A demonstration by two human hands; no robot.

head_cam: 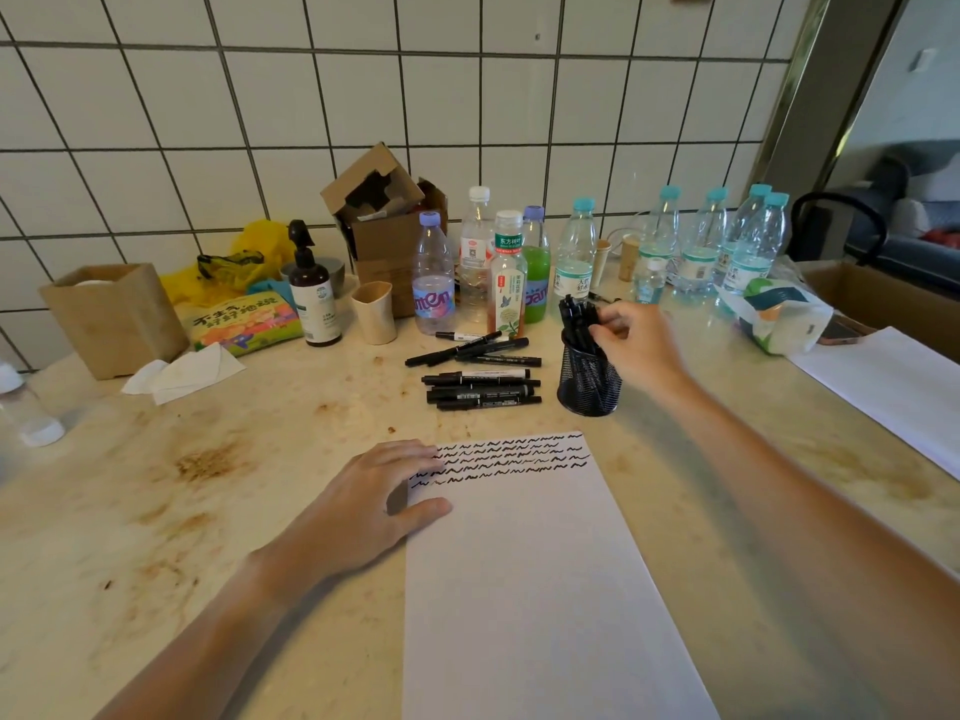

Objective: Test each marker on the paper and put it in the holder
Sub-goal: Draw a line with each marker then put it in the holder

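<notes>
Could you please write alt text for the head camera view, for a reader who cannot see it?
A person's right hand reaches the markers standing in a black mesh holder, while the left hand rests flat on the edge of a sheet of paper with rows of black squiggles. More black markers lie on the stained countertop before a row of bottles.

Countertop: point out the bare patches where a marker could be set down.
Free: stained counter between the tissue and left hand; the paper's blank lower part. Crowded: loose markers, mesh holder under the right hand, bottles behind.
</notes>
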